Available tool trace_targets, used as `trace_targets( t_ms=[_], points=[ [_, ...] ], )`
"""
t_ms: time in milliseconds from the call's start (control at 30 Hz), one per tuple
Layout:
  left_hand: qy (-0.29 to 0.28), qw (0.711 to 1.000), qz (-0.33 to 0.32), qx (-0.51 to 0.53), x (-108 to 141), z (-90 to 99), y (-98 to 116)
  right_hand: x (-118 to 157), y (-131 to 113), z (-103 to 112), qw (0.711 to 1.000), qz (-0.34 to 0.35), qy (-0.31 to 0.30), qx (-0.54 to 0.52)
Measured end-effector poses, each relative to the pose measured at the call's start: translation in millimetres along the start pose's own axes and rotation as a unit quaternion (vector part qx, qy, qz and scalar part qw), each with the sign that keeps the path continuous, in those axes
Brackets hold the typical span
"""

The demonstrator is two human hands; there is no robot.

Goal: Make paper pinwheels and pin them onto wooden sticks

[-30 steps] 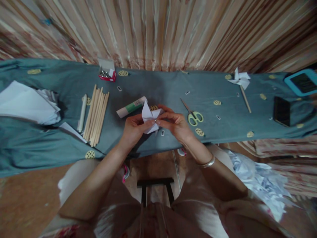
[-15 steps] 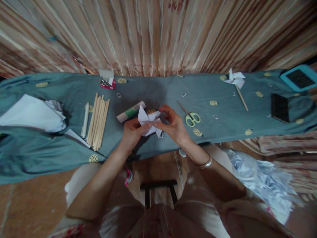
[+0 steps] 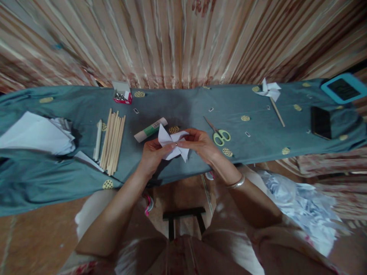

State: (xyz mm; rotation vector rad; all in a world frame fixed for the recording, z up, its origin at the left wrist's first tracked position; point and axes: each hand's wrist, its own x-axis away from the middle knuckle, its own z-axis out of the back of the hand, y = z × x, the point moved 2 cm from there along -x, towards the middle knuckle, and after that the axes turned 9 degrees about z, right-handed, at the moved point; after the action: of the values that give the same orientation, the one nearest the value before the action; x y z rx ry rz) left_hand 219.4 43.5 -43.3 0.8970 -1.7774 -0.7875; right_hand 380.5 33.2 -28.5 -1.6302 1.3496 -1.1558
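A white paper pinwheel [image 3: 173,151] is held between my two hands above the front of the cloth-covered table. My left hand [image 3: 151,156] grips its left side, thumb in front near the centre. From the right, my right hand [image 3: 202,145] pinches it, the thumb pressing at the middle, where a tiny pin head shows; its other fingers are partly behind the paper. Just behind the pinwheel lies a glue stick [image 3: 150,130] with a green label. Right of my hands rest scissors [image 3: 219,133] with pale green handles.
Wooden sticks [image 3: 112,143], a white pen [image 3: 98,140] and stacked paper [image 3: 37,133] lie left. Behind them stands an open box of pins [image 3: 122,93]. A finished pinwheel [image 3: 271,91] on a stick, a phone [image 3: 320,122] and a blue-framed tablet [image 3: 344,88] lie right.
My right hand's fingers have closed in from a raised, spread pose to behind the pinwheel, its thumb staying at the centre. The pinwheel has tilted slightly. The whole view has shifted a little.
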Motion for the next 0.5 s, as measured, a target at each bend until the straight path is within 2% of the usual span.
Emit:
trace_targets(
  t_ms=[233, 500],
  points=[
    [0.014, 1.000, 0.008, 0.014, -1.7, 1.1, 0.4, -4.2, 2.8, 2.7, 0.997, -0.026, 0.051, -0.056],
    [0.019, 0.999, 0.009, 0.024, -4.2, -0.2, 2.8, -4.0, 10.5, -6.4, 0.998, -0.041, -0.001, -0.056]
  ],
)
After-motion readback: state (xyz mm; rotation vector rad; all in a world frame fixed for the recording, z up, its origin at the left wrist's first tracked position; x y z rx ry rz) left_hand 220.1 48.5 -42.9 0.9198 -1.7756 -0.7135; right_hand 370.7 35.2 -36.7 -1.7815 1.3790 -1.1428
